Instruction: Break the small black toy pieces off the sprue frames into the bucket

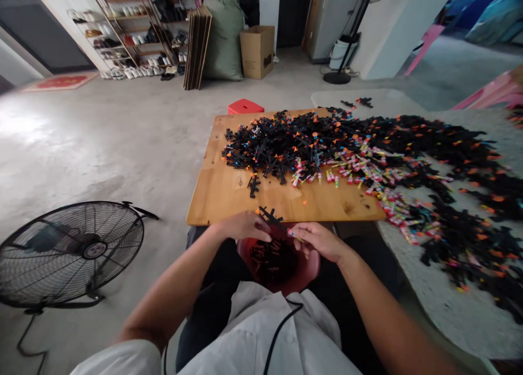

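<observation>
A small black plastic toy piece, shaped like a cross with short prongs, sits tilted between your two hands, pinched at its lower left end. Just below your hands, a red bucket holds more black pieces in a loose heap.

I am seeing a black floor fan sitting on the bare concrete floor at the left, its cable trailing toward the lower edge. Far back, a shoe rack is standing against the wall, filled with pairs of shoes. Just right of it, flat brown boards are leaning upright beside a bulging green sack, and a cardboard box is sitting next to that sack. A red stool is peeking out behind the wooden table. A fan stand is rising from its round base farther right.
</observation>
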Motion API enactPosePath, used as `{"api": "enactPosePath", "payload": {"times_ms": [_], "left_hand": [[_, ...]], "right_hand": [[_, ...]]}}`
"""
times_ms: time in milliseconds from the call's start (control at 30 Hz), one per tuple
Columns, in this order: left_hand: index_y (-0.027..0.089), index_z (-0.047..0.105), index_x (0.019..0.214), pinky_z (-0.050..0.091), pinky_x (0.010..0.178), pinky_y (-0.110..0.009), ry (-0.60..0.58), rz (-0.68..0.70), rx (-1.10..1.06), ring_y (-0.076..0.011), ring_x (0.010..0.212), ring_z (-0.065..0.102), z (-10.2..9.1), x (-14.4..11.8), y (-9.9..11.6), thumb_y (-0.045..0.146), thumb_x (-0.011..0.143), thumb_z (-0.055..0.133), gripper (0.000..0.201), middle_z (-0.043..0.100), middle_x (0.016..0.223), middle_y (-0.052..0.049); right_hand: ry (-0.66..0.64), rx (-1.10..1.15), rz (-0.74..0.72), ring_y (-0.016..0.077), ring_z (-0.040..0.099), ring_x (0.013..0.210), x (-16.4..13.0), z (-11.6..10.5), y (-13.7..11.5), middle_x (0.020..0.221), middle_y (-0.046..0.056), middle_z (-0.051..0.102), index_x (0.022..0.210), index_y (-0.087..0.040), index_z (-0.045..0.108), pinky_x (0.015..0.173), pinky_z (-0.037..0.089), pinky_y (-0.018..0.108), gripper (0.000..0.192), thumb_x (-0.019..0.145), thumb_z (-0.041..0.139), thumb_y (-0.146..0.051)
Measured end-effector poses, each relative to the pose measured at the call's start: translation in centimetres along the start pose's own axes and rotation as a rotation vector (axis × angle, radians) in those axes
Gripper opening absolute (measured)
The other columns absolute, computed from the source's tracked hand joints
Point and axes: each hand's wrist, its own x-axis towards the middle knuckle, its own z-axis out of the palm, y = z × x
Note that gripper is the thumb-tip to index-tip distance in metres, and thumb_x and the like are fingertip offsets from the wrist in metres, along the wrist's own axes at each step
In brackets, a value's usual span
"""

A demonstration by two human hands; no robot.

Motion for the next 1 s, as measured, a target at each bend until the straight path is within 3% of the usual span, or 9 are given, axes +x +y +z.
{"api": "enactPosePath", "payload": {"times_ms": [67,133,233,300,433,667,767,900,1000], "left_hand": [[0.023,0.083,0.086,0.05,0.072,-0.024,-0.108,-0.072,0.126,-0.0196,0.079,0.071,-2.9,-0.8,-0.7,0.045,0.077,0.082,0.023,0.08,0.085,-0.002],[0.022,0.081,0.089,0.05,0.075,-0.025,0.099,-0.139,0.247,-0.0202,0.085,0.071,-4.9,-0.6,-1.3,0.041,0.087,0.071,0.021,0.079,0.09,-0.003],[0.021,0.076,0.104,0.051,0.083,-0.03,0.573,-0.28,0.353,-0.0231,0.095,0.071,-5.4,2.0,-1.9,0.038,0.097,0.058,0.026,0.078,0.104,-0.008],[0.021,0.072,0.117,0.052,0.09,-0.034,0.709,-0.367,0.387,-0.0264,0.106,0.071,-5.0,4.4,-2.0,0.045,0.098,0.061,0.033,0.074,0.119,-0.012],[0.02,0.071,0.112,0.051,0.094,-0.036,0.696,-0.452,0.443,-0.0314,0.118,0.068,-4.7,8.0,-2.0,0.051,0.088,0.076,0.04,0.07,0.128,-0.016],[0.02,0.058,0.069,0.038,0.058,-0.023,0.751,-0.249,-0.186,-0.0167,0.067,0.061,-5.1,7.1,-2.7,0.019,0.058,0.094,0.038,0.061,0.062,0.0],[0.02,0.055,0.071,0.032,0.051,-0.021,0.69,-0.165,-0.507,-0.0102,0.054,0.051,-4.1,5.9,-2.6,0.028,0.066,0.091,0.037,0.057,0.059,0.004],[0.019,0.056,0.083,0.027,0.045,-0.018,0.722,-0.031,-0.996,-0.0056,0.049,0.046,-2.1,5.4,-1.3,0.038,0.071,0.087,0.038,0.057,0.067,0.005],[0.018,0.06,0.091,0.022,0.042,-0.018,0.783,0.047,-1.136,-0.004,0.046,0.041,-0.4,6.0,0.3,0.037,0.075,0.082,0.033,0.053,0.067,0.007]], "right_hand": [[-0.069,-0.27,0.013,0.0146,0.064,0.062,-0.6,-1.4,-0.5,0.077,0.004,0.072,0.089,-0.017,0.074,0.058,0.049,0.025,0.04,0.094,0.067,-0.056],[-0.052,-0.475,0.026,0.0165,0.066,0.068,-0.5,-2.9,-1.5,0.078,0.004,0.074,0.092,-0.018,0.077,0.063,0.049,0.026,0.034,0.095,0.065,-0.05],[0.289,-0.716,0.007,0.0173,0.066,0.068,1.2,-5.4,-3.9,0.077,0.004,0.075,0.09,-0.019,0.077,0.064,0.046,0.026,0.031,0.098,0.056,-0.041],[0.599,-0.882,-0.022,0.0196,0.068,0.075,3.4,-6.7,-5.6,0.083,0.007,0.077,0.089,-0.019,0.077,0.069,0.045,0.028,0.031,0.098,0.052,-0.035],[0.813,-1.048,0.049,0.0262,0.072,0.096,8.4,-7.1,-7.9,0.1,0.014,0.08,0.095,-0.02,0.08,0.081,0.048,0.031,0.034,0.099,0.055,-0.042],[0.79,-1.07,0.117,0.0318,0.074,0.102,12.2,-4.6,-8.5,0.105,0.021,0.079,0.11,-0.017,0.077,0.087,0.051,0.038,0.037,0.099,0.059,-0.047],[0.797,-0.926,0.021,0.03,0.074,0.094,12.0,-3.8,-7.6,0.092,0.018,0.079,0.091,-0.017,0.075,0.081,0.052,0.035,0.026,0.095,0.062,-0.04],[0.648,-0.17,-0.258,0.0172,0.062,0.056,10.5,0.0,-5.4,0.072,0.003,0.071,0.086,-0.023,0.062,0.052,0.048,0.027,0.023,0.087,0.07,-0.045],[0.492,0.229,-0.369,0.0128,0.058,0.052,8.8,4.2,-4.3,0.076,-0.001,0.072,0.092,-0.024,0.058,0.045,0.047,0.023,0.033,0.081,0.079,-0.047]]}}
